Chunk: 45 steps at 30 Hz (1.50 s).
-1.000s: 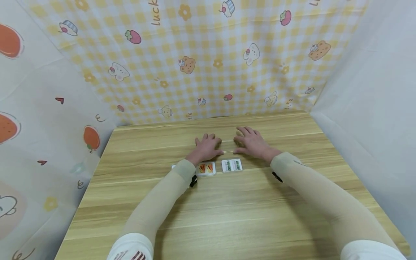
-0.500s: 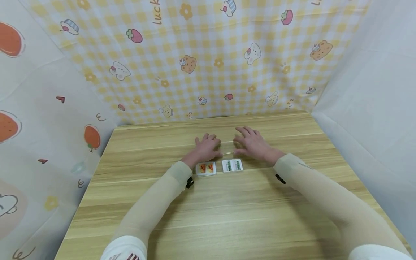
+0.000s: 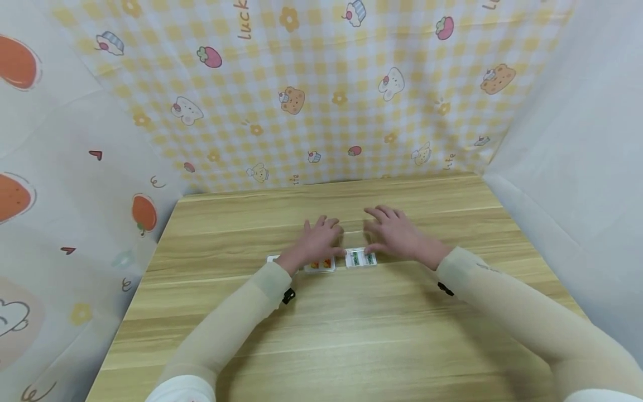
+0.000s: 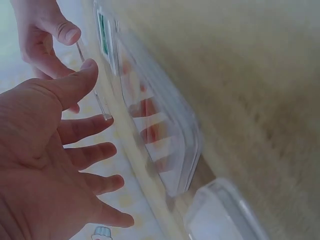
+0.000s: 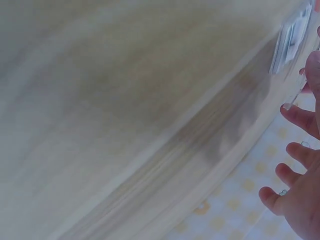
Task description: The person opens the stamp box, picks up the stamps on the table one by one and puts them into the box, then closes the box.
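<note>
A thin clear plastic cover (image 4: pixel 103 106) spans the gap between both hands. My left hand (image 3: pixel 315 244) pinches one end between thumb and forefinger, its other fingers spread. At the opposite end my right hand (image 3: pixel 400 237) holds the cover by thumb and fingers; the right wrist view catches this hand (image 5: pixel 302 195) at its edge. Close below the cover lies a clear flat case with green pictures (image 3: pixel 355 259). To its left, partly behind the left hand, sits a similar case with orange-red pictures (image 3: pixel 327 264), seen large in the left wrist view.
A third clear case (image 3: pixel 272 258) lies farther left, mostly hidden by the left wrist; its white corner (image 4: pixel 217 215) shows in the left wrist view. The wooden table (image 3: pixel 321 335) meets a yellow checked cloth (image 3: pixel 321 128) behind, with white cloth on both sides.
Both hands have come nearer the wearer with the clear cover, which now overlaps the green-pictured case's far edge. The cases stay in place.
</note>
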### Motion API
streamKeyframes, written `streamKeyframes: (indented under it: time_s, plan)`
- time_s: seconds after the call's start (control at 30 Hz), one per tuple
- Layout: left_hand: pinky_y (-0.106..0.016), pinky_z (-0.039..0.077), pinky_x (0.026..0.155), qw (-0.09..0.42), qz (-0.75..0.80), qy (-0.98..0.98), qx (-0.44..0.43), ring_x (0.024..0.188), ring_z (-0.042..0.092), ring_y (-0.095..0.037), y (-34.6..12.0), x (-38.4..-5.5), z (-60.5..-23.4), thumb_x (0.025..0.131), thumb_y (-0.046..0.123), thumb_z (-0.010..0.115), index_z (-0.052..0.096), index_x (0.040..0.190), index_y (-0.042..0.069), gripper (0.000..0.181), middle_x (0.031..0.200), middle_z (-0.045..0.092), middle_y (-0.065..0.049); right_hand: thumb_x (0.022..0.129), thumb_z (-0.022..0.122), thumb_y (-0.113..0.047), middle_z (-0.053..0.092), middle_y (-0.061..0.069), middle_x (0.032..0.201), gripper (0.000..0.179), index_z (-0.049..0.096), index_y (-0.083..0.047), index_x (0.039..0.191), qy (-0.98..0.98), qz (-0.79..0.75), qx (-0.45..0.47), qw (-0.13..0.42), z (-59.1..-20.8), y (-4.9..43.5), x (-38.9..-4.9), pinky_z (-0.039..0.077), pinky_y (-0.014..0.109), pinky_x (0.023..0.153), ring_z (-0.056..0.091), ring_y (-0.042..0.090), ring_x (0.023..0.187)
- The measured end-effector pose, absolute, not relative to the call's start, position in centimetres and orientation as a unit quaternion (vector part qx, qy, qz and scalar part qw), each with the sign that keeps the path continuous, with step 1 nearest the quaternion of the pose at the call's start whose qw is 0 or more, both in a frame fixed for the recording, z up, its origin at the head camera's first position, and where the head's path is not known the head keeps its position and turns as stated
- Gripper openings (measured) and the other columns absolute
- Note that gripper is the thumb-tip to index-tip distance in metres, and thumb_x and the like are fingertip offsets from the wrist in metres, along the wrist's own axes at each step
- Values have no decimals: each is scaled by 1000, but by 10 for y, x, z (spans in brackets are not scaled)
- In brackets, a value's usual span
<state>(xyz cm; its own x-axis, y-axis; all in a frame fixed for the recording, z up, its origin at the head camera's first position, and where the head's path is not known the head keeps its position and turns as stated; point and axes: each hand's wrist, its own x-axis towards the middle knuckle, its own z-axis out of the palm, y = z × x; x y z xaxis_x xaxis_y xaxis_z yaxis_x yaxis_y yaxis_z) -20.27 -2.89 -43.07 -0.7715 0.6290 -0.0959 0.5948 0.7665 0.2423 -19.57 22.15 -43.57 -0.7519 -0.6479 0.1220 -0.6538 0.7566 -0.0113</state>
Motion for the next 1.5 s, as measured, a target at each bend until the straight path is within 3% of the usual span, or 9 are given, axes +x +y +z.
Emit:
streamKeyframes:
  time_s: [0.4, 0.77, 1.5]
  plan:
    - [-71, 9, 92, 66, 102, 925, 360, 131, 17, -40, -27, -183, -443, 77, 58, 59, 57, 114, 21, 52, 143, 31, -7, 73, 56, -65, 32, 14, 142, 56, 65, -22, 107, -924, 43, 372, 76, -448, 227, -173, 29, 61, 90, 28, 37, 126]
    - [-70, 12, 92, 56, 84, 929, 357, 131, 20, -35, -24, -177, -452, 75, 64, 57, 53, 120, 23, 61, 140, 35, -3, 73, 57, -65, 33, 13, 141, 61, 64, -18, 111, -927, 50, 365, 74, -454, 229, -163, 24, 58, 95, 27, 36, 126]
    - [-71, 14, 91, 46, 117, 936, 329, 129, 27, -35, -19, -176, -449, 68, 57, 70, 60, 114, 23, 59, 135, 43, -2, 68, 66, -61, 33, 11, 140, 64, 64, -16, 113, -949, 88, 299, 49, -450, 221, -154, 29, 59, 91, 28, 34, 125]
